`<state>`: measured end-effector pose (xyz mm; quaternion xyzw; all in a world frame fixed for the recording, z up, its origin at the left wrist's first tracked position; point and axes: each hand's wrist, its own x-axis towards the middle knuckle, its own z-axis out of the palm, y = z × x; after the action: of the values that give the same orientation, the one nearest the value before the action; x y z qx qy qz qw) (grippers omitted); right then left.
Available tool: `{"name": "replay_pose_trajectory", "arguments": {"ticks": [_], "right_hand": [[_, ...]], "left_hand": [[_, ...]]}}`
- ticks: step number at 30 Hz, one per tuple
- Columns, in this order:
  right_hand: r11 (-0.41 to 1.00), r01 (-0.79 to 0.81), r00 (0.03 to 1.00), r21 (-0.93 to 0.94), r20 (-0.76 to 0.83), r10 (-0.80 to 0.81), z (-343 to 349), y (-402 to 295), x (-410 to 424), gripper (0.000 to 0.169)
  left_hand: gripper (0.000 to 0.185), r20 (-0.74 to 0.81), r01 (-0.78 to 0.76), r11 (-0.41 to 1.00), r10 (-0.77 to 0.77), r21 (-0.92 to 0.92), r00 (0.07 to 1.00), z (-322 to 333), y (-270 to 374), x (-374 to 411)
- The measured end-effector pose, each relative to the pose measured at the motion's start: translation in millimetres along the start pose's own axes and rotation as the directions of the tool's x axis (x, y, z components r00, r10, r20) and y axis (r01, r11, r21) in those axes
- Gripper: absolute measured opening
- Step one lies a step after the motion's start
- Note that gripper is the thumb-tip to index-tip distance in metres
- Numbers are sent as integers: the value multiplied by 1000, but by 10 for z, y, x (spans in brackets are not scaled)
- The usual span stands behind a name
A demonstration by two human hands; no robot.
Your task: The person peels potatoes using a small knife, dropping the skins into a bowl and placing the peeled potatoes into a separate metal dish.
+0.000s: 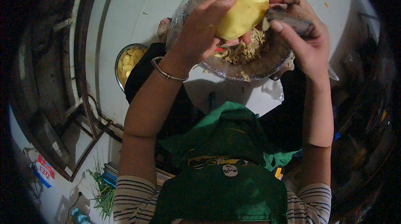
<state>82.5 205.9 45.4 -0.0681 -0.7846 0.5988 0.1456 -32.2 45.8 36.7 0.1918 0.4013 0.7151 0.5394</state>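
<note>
My left hand (208, 20) grips a peeled yellow potato (242, 14), its fingers wrapped around the far side and underneath. In my right hand (308, 36) is a dark hand tool (291, 22), too blurred to tell its exact kind. The tool's near end is close to the potato's right side, where a pale bit of peel (265, 23) shows. Below both hands stands a round bin lined with clear plastic (216, 70). Potato peelings (249, 47) lie inside it, and a few scraps cling to its rim.
A metal bowl (117, 70) of peeled potatoes (128, 61) sits on the tiled floor, left of my knee. Farther left runs a metal frame with a white pipe (73, 51). Green stalks (105, 195) and a red, white and blue package (44, 170) lie at lower left.
</note>
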Motion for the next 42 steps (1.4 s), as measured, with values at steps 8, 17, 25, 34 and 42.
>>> {"name": "replay_pose_trajectory", "arguments": {"ticks": [8,17,25,34,42], "right_hand": [[982,-157,987,109,-11,159,-179,-61,-79,16],[980,43,997,-197,68,-30,36,-79,32,24],[906,-236,933,352,-180,312,-147,197,-100,21],[969,123,986,-214,138,-94,85,-43,24,16],[942,-211,966,261,-90,241,-107,121,-49,18]], "left_hand": [[62,-66,116,959,-102,257,993,34,-6,-10],[45,21,-314,676,404,667,914,-36,-210,59],[36,-228,-11,910,115,414,967,-77,-121,7],[38,-258,-148,915,257,376,931,-63,-284,96],[56,-85,35,944,-8,327,996,-92,-80,-37]]}}
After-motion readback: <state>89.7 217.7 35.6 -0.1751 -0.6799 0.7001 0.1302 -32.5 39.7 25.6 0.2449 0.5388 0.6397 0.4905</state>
